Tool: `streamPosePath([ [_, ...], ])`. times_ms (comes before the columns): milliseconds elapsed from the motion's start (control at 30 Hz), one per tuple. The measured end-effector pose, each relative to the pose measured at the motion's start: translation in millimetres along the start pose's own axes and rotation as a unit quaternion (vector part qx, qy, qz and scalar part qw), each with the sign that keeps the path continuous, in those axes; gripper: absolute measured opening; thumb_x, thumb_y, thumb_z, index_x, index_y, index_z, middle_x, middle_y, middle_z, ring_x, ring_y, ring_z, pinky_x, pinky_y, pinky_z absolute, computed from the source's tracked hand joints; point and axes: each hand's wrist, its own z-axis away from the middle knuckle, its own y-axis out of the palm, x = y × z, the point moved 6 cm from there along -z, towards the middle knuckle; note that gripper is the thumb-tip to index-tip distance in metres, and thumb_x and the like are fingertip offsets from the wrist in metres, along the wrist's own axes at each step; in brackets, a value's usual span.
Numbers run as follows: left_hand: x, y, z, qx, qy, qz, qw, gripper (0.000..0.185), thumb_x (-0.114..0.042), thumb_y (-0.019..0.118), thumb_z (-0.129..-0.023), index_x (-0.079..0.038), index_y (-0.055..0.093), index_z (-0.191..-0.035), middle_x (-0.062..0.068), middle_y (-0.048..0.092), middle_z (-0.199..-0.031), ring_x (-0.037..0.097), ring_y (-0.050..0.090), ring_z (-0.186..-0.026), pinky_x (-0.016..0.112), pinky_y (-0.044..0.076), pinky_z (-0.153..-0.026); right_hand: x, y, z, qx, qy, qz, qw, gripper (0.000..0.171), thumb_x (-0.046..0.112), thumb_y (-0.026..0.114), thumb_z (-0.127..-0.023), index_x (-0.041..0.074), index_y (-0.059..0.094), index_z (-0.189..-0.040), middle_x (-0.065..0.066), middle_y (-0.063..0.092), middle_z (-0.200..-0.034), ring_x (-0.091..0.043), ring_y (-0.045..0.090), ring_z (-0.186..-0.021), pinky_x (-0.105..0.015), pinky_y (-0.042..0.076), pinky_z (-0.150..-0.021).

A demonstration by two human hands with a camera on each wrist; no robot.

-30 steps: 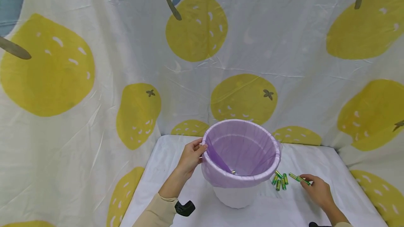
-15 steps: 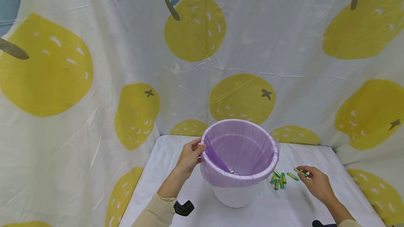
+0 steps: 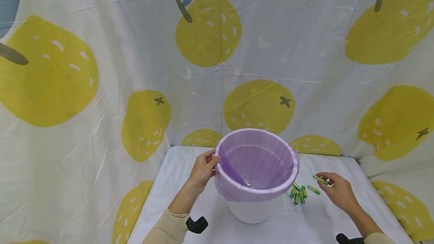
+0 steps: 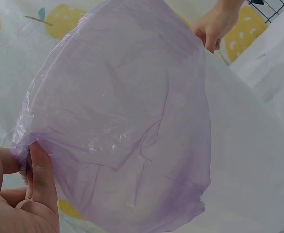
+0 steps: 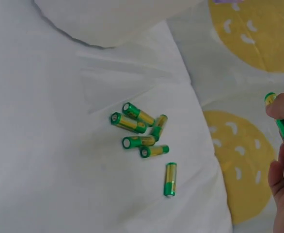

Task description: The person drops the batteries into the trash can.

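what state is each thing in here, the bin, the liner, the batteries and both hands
bin: upright on the white table, open-topped.
purple liner: fitted inside, folded over the rim; one small item at the bottom.
loose batteries: six lying flat beside the bin.
held battery: lifted off the table.
left hand: grips the liner's rim.
right hand: pinches the held battery.

A: What blocks the middle of the worktop?
B: The lined bin, with the left hand at its rim.
A: And to the right?
B: Loose batteries lie just beside the bin; the right hand, pinching one battery, hangs past them. Bare cloth lies nearer the front; the fruit-print curtain closes the back.
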Motion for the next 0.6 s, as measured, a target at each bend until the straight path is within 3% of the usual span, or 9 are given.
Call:
streamPosePath([
  [200,-0.8,1.0,0.3,0.003,-0.002,0.001,1.0,0.05,-0.008,0.063,-0.104,0.009,0.046,-0.149,0.007,0.059,-0.095,0.018,0.064,-0.087,0.03,0.059,-0.074,6.0,-5.7,-1.5,-0.004,-0.015,0.003,1.0,0.021,0.004,0.078,-0.09,0.0,0.074,-0.111,-0.01,0.067,-0.097,-0.021,0.051,-0.081,-0.026,0.045,-0.057],
  [467,-0.4,0.3,-0.4,0.003,0.001,0.004,1.0,0.051,-0.008,0.063,-0.104,0.009,0.046,-0.148,0.006,0.06,-0.094,0.018,0.064,-0.087,0.029,0.058,-0.072,28.3,-21.8,-7.0,-0.055,-0.067,-0.012,0.996,0.022,0.0,0.081,-0.085,0.003,0.076,-0.106,-0.005,0.066,-0.092,-0.011,0.048,-0.075,-0.022,0.046,-0.059],
  [600,0.2,-0.1,-0.8,0.004,0.002,0.003,1.0,0.052,-0.009,0.064,-0.103,0.009,0.046,-0.149,0.006,0.06,-0.094,0.019,0.064,-0.087,0.029,0.058,-0.073,38.0,-25.8,-10.8,-0.058,-0.083,-0.018,0.995,0.022,0.0,0.081,-0.085,0.003,0.076,-0.106,-0.005,0.067,-0.093,-0.006,0.048,-0.076,-0.02,0.047,-0.06],
])
